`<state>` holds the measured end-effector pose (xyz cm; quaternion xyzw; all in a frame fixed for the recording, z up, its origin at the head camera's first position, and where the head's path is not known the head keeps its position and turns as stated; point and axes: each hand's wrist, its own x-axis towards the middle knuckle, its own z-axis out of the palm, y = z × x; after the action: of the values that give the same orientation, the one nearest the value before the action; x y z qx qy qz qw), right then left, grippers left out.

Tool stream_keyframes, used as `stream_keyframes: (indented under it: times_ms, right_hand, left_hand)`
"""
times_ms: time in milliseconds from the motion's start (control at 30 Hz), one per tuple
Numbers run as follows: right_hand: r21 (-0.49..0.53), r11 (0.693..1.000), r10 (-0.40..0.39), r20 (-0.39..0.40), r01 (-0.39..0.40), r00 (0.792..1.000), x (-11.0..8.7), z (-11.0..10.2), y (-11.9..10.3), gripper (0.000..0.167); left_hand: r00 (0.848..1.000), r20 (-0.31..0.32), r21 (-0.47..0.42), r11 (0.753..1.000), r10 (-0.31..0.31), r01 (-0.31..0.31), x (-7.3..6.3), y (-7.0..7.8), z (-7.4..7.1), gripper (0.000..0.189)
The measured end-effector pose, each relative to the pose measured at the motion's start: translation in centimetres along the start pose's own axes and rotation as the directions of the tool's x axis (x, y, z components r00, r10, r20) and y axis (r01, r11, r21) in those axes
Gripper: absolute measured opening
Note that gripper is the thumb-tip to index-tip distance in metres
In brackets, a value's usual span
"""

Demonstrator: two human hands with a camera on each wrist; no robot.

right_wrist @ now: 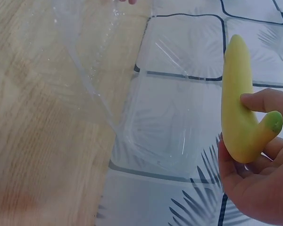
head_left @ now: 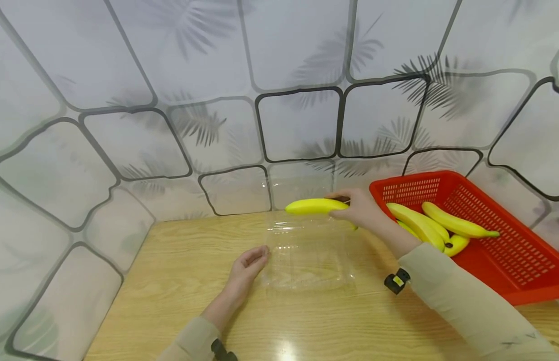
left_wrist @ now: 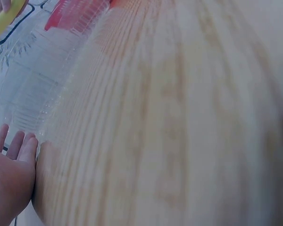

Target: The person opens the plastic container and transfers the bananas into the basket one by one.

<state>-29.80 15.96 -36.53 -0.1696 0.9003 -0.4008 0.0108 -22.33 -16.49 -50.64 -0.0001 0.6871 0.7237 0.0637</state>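
My right hand grips a yellow banana between thumb and fingers, above the far side of a clear plastic box. In the right wrist view the banana points away from the palm, its green stem tip near the thumb. The transparent box stands on the table with its lid raised toward the wall. My left hand is on the table at the box's left side, fingertips right at its wall. Its fingers are loosely extended in the left wrist view, with nothing held.
A red plastic basket stands at the right, with several bananas in its far left part. Behind the wooden table rises a wall with a stone-and-leaf pattern. Glare falls on the front of the table.
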Motion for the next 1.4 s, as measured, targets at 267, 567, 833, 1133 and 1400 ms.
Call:
stream_keyframes:
  times_ms: [267,567,833,1133,1400]
  right_hand:
    - [-0.04,0.999,-0.003,-0.042,0.001,0.999,0.0,-1.5,0.0,0.043]
    - [-0.061,0.998,0.003,-0.055,-0.007,0.999,-0.4,-3.1,0.2,0.043]
    - [-0.068,0.998,0.012,-0.067,-0.017,0.998,-0.8,-4.6,0.7,0.042]
    - [-0.088,0.993,0.065,-0.102,-0.074,0.993,-1.5,-6.2,2.4,0.045]
    - [-0.122,0.982,0.135,-0.101,-0.147,0.986,-2.3,-7.7,3.4,0.048]
  left_hand:
    - [1.0,-0.001,-0.013,1.0,-0.009,0.009,0.0,-0.2,-0.1,0.046]
    - [1.0,-0.023,-0.002,1.0,0.001,-0.001,0.1,-0.2,0.0,0.045]
    - [1.0,-0.025,0.0,1.0,-0.001,0.001,0.1,-0.1,0.0,0.045]
    - [1.0,-0.01,0.005,1.0,-0.007,0.007,0.1,0.0,-0.1,0.045]
    - [1.0,-0.023,0.01,1.0,-0.011,0.011,0.0,-0.1,0.1,0.045]
